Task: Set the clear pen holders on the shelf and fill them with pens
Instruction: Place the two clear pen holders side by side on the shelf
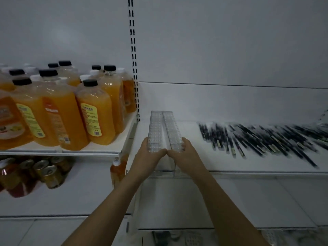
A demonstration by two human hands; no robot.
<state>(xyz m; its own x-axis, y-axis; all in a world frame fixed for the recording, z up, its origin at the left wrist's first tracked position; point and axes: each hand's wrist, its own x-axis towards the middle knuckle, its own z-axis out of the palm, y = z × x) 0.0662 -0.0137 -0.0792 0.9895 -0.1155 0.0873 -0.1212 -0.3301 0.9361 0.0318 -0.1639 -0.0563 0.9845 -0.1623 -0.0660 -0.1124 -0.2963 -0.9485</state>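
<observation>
A pale grey back wall with a slotted black upright (133, 50) rose behind the white shelf (230, 166) I was looking down on. Two clear pen holders (164, 128) lay side by side on that shelf, near its left end, running from the front edge back toward the wall, their dimpled tops catching the light. My left hand (149, 153) gripped the near end of the left holder, fingers curled over its outer edge; my right hand (184, 153) gripped the near end of the right one in the same way, and the two thumbs met between the holders. To the right, well apart from the holders, a loose spread of dark pens (257, 139) lay flat on the shelf, blurred in my view. On the neighbouring shelf to the left stood a crowd of orange juice bottles (95, 112) with black or white caps, just beyond the upright. Below them I saw cans (48, 171) and one small bottle (117, 171) at the divider.
</observation>
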